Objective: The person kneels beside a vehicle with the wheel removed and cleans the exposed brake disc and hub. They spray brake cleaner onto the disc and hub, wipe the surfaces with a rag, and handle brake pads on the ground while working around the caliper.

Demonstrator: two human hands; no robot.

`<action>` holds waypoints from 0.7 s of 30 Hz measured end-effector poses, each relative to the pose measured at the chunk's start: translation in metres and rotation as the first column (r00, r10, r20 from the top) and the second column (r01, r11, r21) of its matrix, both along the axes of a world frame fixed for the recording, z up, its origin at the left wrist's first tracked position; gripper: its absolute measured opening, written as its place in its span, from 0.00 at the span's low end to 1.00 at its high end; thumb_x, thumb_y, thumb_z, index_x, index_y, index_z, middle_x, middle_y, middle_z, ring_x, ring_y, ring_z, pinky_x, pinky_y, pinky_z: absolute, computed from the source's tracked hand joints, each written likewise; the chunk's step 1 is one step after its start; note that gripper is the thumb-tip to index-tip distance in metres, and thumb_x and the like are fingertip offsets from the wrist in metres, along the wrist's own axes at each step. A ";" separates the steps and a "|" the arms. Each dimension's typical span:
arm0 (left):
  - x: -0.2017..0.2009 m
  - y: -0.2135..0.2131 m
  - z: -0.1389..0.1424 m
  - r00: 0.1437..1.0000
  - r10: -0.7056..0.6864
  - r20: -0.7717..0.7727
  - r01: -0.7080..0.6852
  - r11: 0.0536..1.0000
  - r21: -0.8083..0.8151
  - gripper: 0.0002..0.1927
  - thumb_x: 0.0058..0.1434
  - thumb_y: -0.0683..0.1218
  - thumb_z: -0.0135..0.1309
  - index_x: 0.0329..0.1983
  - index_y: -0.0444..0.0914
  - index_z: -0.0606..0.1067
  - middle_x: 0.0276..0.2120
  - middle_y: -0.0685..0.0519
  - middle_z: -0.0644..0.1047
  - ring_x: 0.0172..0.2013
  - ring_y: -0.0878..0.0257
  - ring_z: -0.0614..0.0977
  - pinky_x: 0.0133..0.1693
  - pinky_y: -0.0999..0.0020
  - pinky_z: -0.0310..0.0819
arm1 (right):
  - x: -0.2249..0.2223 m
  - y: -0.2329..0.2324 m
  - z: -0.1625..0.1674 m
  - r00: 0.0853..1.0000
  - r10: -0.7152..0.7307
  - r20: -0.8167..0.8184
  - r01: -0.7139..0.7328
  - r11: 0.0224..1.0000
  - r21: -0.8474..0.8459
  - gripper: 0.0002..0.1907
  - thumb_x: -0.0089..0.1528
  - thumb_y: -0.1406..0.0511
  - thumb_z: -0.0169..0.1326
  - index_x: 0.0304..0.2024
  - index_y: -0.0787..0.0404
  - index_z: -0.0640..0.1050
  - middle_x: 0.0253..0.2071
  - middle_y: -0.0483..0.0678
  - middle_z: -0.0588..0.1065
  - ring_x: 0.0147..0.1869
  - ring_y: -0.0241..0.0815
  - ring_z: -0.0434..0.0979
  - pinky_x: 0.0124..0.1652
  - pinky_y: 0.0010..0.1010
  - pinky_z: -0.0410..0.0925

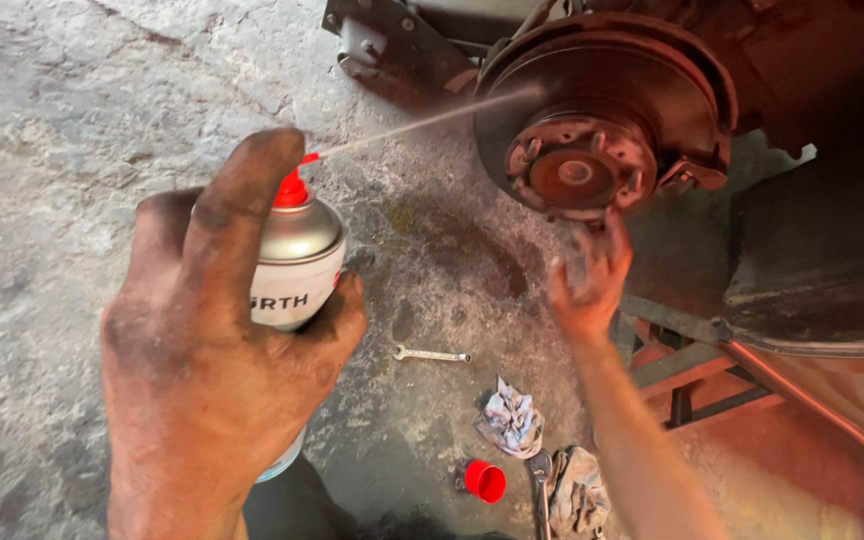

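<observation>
Nearest the lens, the grimy left hand (217, 370) grips a silver spray can (297, 262), forefinger pressing its red nozzle, and a thin jet runs through the straw up to the rusty brake disc (602, 110) on the wheel hub at upper right. Below the hub the right hand (589, 280) is raised with fingers spread, grasping nothing, fingertips just beside the disc's lower edge. Smaller things lie on the stained concrete floor (62, 120): two crumpled rags (509, 418), a small wrench (432, 354) and a red cap (485, 481).
</observation>
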State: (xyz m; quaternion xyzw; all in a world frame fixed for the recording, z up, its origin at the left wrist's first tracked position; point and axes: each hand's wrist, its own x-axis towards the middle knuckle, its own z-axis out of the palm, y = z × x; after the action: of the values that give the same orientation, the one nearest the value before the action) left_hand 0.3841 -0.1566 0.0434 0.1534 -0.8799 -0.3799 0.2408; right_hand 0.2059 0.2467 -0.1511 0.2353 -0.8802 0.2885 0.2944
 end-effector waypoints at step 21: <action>-0.011 0.009 -0.013 0.966 0.030 -0.255 -0.055 0.994 -0.093 0.47 0.47 0.44 0.74 0.69 0.37 0.63 0.54 0.37 0.73 0.54 0.46 0.79 0.56 0.54 0.76 | 0.176 0.024 -0.168 0.719 -0.458 0.523 0.424 0.885 0.192 0.26 0.52 0.62 0.67 0.53 0.57 0.80 0.63 0.52 0.70 0.64 0.56 0.72 0.59 0.43 0.68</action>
State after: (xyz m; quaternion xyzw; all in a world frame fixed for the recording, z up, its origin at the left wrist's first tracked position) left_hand 0.3728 -0.1478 0.0300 0.1103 -0.8562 -0.3468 0.3666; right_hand 0.3816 0.2703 -0.3187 -0.0662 -0.9654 0.2396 0.0794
